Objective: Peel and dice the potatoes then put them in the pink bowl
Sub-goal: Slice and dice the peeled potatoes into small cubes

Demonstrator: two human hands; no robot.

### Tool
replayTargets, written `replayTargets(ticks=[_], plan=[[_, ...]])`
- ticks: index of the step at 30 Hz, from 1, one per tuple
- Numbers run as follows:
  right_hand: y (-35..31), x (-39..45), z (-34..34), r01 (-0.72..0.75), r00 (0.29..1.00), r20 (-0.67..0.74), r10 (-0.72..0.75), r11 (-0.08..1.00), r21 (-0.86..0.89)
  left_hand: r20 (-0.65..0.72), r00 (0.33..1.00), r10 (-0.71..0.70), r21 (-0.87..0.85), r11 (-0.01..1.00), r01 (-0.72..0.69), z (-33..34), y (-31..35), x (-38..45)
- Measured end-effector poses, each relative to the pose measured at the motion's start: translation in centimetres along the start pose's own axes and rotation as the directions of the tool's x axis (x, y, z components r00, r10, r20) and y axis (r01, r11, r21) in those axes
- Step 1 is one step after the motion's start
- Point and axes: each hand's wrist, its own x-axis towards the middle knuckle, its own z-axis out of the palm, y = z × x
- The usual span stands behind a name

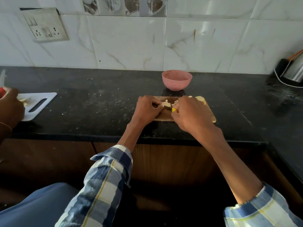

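Both hands are seen low over a wooden chopping board [210,114] on the black countertop [98,108], near its front edge. The left hand [147,108] is set on the left end of the board, fingers curled in, and a small pale piece of potato [165,104] is pinched at the fingertips. The right hand [191,112] is curled into a fist just to the right of it, and a yellow knife handle [173,109] is gripped inside; only a small yellow tip is shown between the two hands, and the blade cannot be made out. More pale potato pieces are scattered on the board between and behind the knuckles, and a larger peeled potato chunk [200,99] is lying at the far right corner of the board, just beyond the right hand.

The pink bowl [177,80] is standing upright on the counter just behind the board, apart from it, near the tiled wall [127,43]. No potato can be seen in it from this angle.

At the far left, a white plastic cutting board [39,104] is seen, with another person's hand [9,105] over it. A steel kettle [293,68] is parked at the far right, and a switch socket plate [44,25] is fixed on the wall at upper left. Checked sleeves [105,182] are worn on both forearms.
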Motion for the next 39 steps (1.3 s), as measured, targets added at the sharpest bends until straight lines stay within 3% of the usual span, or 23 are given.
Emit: replayTargets(ticks=[12, 26, 32, 39], plan=[[-1.2, 0.9, 0.5, -0.010, 0.994, -0.108, 0.020, 0.996, 0.090, -0.003, 1.000, -0.009, 0.013, 1.000, 0.009, 0.0, 0.1, -0.2], [0.4, 0.3, -0.4, 0.007, 0.999, 0.034, -0.008, 1.000, 0.028, -0.030, 0.998, -0.048, -0.005, 0.999, 0.048, 0.2, -0.4, 0.1], [0.0, -0.1, -0.8, 0.017, 0.999, -0.052, -0.011, 0.992, 0.127, -0.036, 0.994, -0.101, -0.038, 0.994, 0.099, -0.4, -0.2, -0.2], [-1.4, 2.1, 1.7, -0.021, 0.997, -0.073, 0.029, 0.993, 0.120, -0.051, 0.992, -0.114, -0.058, 0.992, 0.111, -0.3, -0.1, -0.3]])
